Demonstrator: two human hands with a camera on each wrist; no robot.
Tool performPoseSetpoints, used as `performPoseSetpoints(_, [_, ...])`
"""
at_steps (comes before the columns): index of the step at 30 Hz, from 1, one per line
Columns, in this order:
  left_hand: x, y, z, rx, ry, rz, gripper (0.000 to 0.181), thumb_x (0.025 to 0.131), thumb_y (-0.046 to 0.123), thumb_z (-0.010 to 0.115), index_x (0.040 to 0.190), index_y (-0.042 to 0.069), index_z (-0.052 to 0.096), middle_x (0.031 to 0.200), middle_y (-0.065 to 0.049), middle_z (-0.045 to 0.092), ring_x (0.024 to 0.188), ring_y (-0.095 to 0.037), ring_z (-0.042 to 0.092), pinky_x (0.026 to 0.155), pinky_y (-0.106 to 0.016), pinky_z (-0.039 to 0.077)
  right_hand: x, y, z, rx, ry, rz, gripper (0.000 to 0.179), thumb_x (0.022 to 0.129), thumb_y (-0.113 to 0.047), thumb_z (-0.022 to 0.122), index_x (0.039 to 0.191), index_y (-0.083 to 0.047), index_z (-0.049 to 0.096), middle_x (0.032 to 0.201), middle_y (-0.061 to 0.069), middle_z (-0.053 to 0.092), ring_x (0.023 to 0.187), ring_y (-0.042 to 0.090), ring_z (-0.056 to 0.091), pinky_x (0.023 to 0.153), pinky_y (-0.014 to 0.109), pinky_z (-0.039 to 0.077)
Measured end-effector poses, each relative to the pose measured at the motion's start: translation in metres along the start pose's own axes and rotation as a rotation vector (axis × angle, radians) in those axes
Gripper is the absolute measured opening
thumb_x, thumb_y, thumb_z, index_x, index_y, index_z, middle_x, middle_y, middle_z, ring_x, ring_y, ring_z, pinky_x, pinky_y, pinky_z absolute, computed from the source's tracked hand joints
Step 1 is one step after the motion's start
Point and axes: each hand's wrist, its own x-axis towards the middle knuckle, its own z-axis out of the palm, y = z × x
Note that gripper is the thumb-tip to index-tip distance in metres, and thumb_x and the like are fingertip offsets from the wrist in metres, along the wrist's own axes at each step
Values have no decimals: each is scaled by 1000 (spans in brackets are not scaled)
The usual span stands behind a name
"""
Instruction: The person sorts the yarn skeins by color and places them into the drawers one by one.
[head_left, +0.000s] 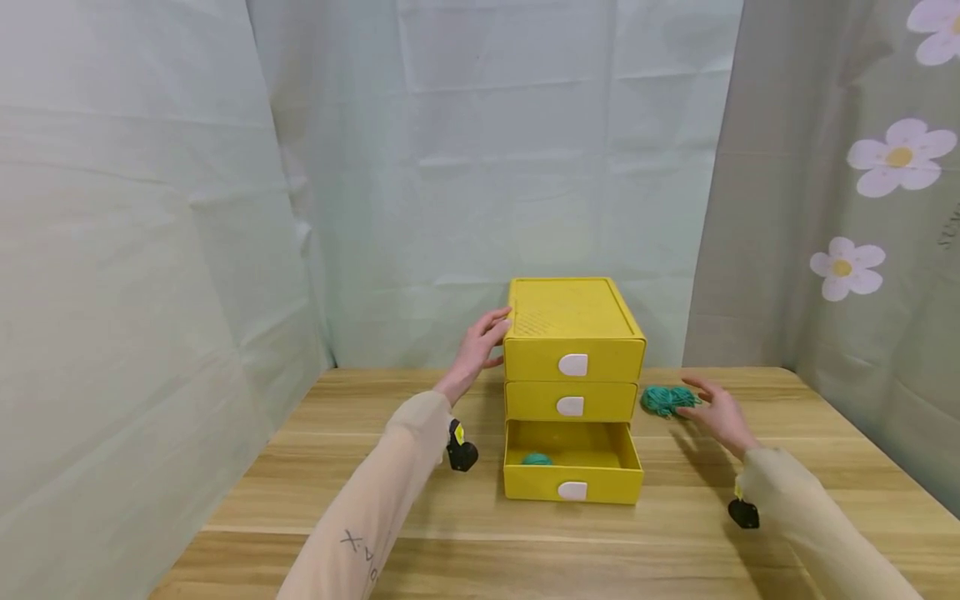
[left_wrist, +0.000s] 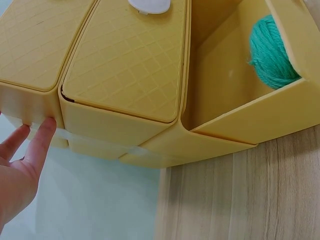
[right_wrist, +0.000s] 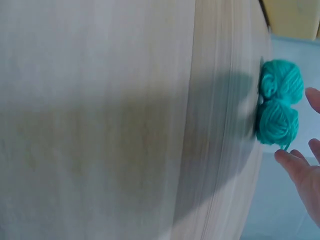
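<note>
A yellow three-drawer box (head_left: 573, 308) stands on the table, its bottom drawer (head_left: 630, 467) pulled out. Inside that drawer lies a green ball of yarn (left_wrist: 272, 52). My left hand (head_left: 474, 348) rests against the box's left side near the top, fingers extended, as the left wrist view also shows. On the table to the right of the box sit two green balls of yarn (right_wrist: 280, 102), side by side. Just right of them is my right hand (head_left: 720, 417), fingers spread, fingertips close to the yarn and nothing held.
The upper two drawers, with white handles (head_left: 573, 365), are closed. The wooden table (head_left: 337, 467) extends to both sides and in front of the box. Pale cloth (head_left: 480, 167) hangs behind the table, with a flowered curtain (head_left: 847, 217) at the right.
</note>
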Motion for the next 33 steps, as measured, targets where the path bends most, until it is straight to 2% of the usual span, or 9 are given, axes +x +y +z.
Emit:
performPoseSetpoints(15, [1, 1, 0, 1, 1, 2, 44, 93, 32, 50, 134, 17, 46, 125, -8, 47, 102, -26, 51, 78, -43, 46, 3, 2, 0, -64, -78, 22, 58, 83, -5, 64, 130, 10, 35, 131, 37, 27, 109, 57, 30, 83, 63, 31])
performPoseSetpoints(20, [2, 1, 1, 4, -1, 7, 44, 94, 32, 50, 134, 17, 46, 125, -8, 47, 102, -26, 51, 78, -43, 46, 4, 2, 1, -79, -99, -3, 58, 83, -7, 65, 129, 11, 36, 131, 37, 27, 111, 56, 29, 85, 63, 28])
performPoseSetpoints(24, [2, 0, 1, 10, 4, 9, 44, 93, 32, 50, 134, 17, 46, 124, -8, 48, 101, -26, 52, 77, -43, 47, 5, 5, 3, -87, -93, -25, 56, 83, -6, 65, 127, 13, 37, 128, 38, 30, 107, 56, 34, 84, 61, 32])
performPoseSetpoints(28, [1, 0, 1, 8, 1, 4, 44, 94, 32, 50, 135, 16, 45, 126, -8, 47, 101, -25, 52, 78, -43, 46, 6, 10, 4, -108, -87, -32, 55, 83, -4, 64, 126, 16, 37, 117, 39, 39, 97, 53, 44, 77, 56, 40])
performPoseSetpoints(33, [1, -1, 0, -15, -6, -10, 46, 94, 32, 50, 136, 13, 44, 129, -11, 44, 104, -29, 49, 80, -45, 45, 6, 12, 7, -162, -62, -37, 46, 82, -5, 66, 118, 16, 46, 109, 38, 44, 91, 49, 48, 71, 53, 43])
